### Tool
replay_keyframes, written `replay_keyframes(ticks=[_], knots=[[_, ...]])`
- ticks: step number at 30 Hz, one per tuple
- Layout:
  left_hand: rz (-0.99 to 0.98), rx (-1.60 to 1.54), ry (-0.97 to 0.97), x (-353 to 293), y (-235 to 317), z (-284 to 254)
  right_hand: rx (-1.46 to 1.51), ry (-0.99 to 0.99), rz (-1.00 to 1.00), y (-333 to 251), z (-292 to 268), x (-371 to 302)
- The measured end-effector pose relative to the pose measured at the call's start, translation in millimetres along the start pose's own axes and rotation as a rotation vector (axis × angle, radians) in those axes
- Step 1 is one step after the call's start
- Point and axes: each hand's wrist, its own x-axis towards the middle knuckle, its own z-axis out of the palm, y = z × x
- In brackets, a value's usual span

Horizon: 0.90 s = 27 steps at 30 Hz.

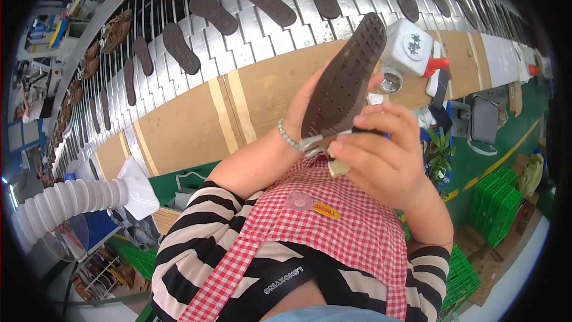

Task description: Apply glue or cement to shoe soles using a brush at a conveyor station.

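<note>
From the head camera, here's the bench edge, curving across the middle of the frame: a strip of cardboard [179, 125] runs broad and flat from lower left to centre, with the slatted metal conveyor [256, 42] arching above it. Room is tighter on the right, where a white bottle [408, 50] with a red spout stands just beside the raised shoe sole, and a glass jar [391, 80] sits near the bottle. Over at lower left, a ribbed hose [77, 200] reaches in, well apart from both hands.

Now to the hands! The left hand [301, 104] is closed round the dark brown shoe sole [345, 77] from behind, holding it tilted at centre, fingertips showing at its right edge. The right hand [387, 158] is pinched on a dark-handled brush [322, 139], pale end at the sole's lower end; whether they touch, I can't tell. A cream block [338, 169] shows just below its fingers.
</note>
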Motion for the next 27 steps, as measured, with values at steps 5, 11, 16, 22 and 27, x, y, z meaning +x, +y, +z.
replay_keyframes(ticks=[5, 11, 16, 22, 27], knots=[[-0.103, -0.008, 0.003, 1.0, 3.1, -3.3, -0.074, 0.057, 0.040, 6.2, 2.4, 5.6], [-0.122, -0.100, 0.096, 2.4, 1.6, 5.8, -0.040, -0.066, 0.011, 2.0, -8.9, -0.9], [-0.163, 0.077, -0.012, 1.7, 3.2, 9.8, -0.067, -0.095, -0.028, 6.0, -11.9, 1.4], [-0.181, -0.102, -0.005, 8.2, 7.9, -0.8, -0.203, -0.113, 0.014, 4.4, -39.2, -10.0], [-0.051, -0.081, -0.076, 19.1, 15.2, 0.1, -0.130, 0.139, 0.277, 1.2, -38.2, -13.8]])
